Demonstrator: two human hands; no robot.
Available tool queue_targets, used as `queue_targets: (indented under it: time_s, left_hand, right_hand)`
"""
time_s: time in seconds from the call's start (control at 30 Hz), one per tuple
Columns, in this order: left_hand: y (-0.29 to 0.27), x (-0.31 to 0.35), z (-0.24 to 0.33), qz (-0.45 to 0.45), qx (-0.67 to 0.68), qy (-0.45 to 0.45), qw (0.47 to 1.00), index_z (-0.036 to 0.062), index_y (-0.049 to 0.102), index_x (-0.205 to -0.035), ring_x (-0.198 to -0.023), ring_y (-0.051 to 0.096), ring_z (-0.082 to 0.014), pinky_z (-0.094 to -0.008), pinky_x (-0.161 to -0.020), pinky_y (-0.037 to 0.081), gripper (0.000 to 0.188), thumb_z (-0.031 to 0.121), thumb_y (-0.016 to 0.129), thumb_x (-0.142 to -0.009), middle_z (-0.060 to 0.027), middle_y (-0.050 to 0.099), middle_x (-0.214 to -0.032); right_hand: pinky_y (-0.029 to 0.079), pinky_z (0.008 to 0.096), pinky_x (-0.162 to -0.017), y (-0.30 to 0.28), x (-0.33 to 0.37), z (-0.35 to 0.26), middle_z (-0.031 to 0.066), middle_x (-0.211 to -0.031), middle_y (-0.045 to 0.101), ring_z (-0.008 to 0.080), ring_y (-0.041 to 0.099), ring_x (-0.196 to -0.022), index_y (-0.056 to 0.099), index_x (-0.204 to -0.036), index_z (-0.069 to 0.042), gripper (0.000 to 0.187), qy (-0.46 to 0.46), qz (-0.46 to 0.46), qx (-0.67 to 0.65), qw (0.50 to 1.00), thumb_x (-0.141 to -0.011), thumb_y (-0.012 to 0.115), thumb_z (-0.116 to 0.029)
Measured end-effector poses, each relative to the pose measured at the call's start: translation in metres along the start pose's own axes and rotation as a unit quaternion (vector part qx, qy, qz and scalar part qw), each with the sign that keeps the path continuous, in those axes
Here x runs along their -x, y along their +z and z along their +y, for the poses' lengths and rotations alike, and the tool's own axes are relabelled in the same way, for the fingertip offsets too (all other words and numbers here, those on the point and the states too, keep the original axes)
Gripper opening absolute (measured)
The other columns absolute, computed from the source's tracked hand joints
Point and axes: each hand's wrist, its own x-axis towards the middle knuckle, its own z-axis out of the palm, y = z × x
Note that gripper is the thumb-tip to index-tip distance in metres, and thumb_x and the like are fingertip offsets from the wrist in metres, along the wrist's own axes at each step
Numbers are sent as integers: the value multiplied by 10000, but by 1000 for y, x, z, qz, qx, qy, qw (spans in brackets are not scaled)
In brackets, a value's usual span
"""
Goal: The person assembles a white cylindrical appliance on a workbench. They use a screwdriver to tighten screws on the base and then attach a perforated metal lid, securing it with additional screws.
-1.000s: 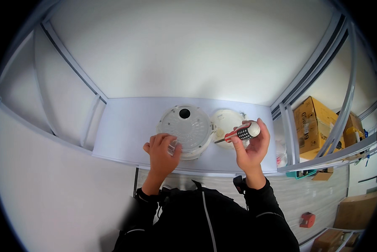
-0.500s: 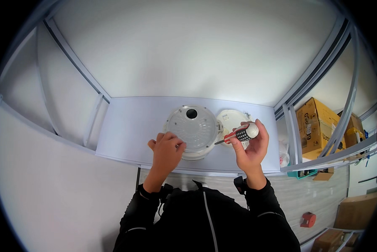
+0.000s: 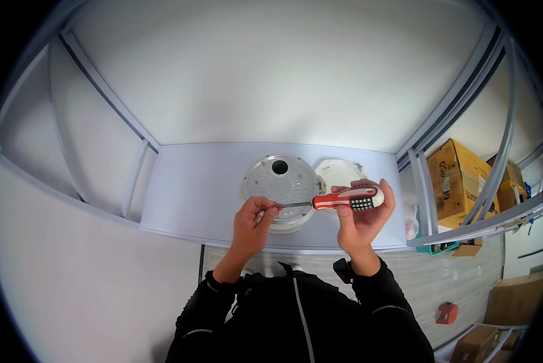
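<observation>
My right hand [image 3: 365, 219] is wrapped around the handle of a red, white and black screwdriver [image 3: 347, 198], held level with its shaft pointing left. At the shaft's tip, my left hand [image 3: 252, 227] pinches thumb and fingers together; whatever sits between them is too small to make out. Both hands hover over the near part of a round, silvery metal-faced part with a pale rim [image 3: 283, 184], which has a black round spot [image 3: 280, 167] near its far edge. Touching or close beside it on the right lies a white round plastic piece [image 3: 339, 172], partly hidden behind the screwdriver.
These parts lie on a white tabletop [image 3: 189, 187] with a wall behind it. Grey frame posts [image 3: 422, 193] stand at both ends. Beyond the right posts are a cardboard box [image 3: 456, 184], a teal basket [image 3: 438, 248] and, on the floor, a red object [image 3: 447, 313].
The screwdriver has swung level, its tip now meeting the left fingers. My left hand has shifted right and turned, thumb and fingers pinched at the tip.
</observation>
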Motion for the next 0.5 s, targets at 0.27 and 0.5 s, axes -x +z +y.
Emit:
queue_targets:
  time_s: [0.27,0.5]
  left_hand:
    - [-2,1,4,3,12,-11,1000,-48,648,-1167,-991,709,-158,-305,-941,568,138,3,602,-1047,-121,746,-1091]
    - [-4,4,0,-4,31,-1,1000,-52,663,-1153,-1032,730,-179,-312,-953,571,131,1,603,-1050,-112,749,-1060]
  right_hand:
    - [606,515,-931,4,-1,8,220,-1316,514,372,716,-1054,202,-1590,-128,843,0,-22,1,1000,-960,758,-69]
    - [601,526,-944,4,-8,8,218,-1313,516,364,702,-1061,219,-1588,-93,826,19,-18,-14,1000,-964,760,-94]
